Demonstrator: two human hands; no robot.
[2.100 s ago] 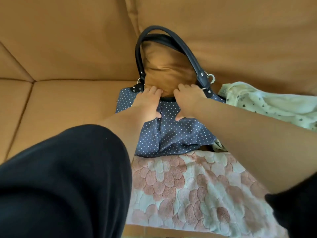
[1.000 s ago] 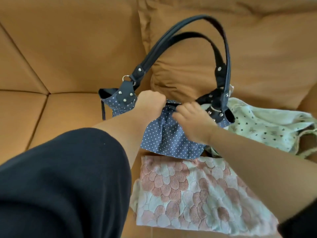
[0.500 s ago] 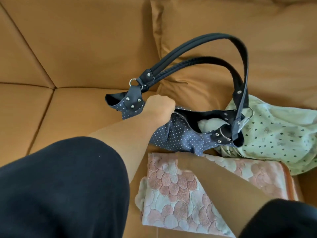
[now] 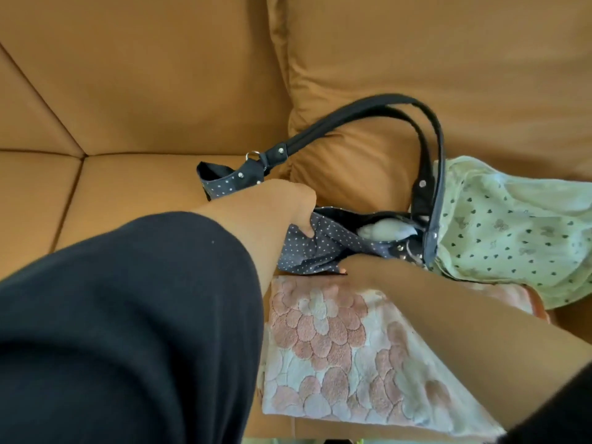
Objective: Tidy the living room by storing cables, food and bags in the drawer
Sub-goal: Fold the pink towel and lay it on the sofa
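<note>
Gathering up a dotted handbag [image 4: 317,248] from the sofa [image 4: 128,187], presumably bound for the drawer.

Leaning in over the seat, with a dark sleeve [image 4: 128,315] filling the lower left. Bunching the bag's near rim in the left hand [image 4: 288,203], fingers clenched into the fabric, probably to draw the mouth together and lift. Leaving the handles [image 4: 352,113] arched up against a cushion [image 4: 368,161]. Showing something pale [image 4: 384,232] inside the mouth, too crumpled to name. Slipping the right hand [image 4: 358,267] under the bag's lower edge, above a flowered towel [image 4: 336,347], likely for support; cannot tell whether those fingers curl or lie flat, being tucked out of sight. Lying against a green printed cloth [image 4: 499,232] at the right, cut off by the frame. No drawer in view.
</note>
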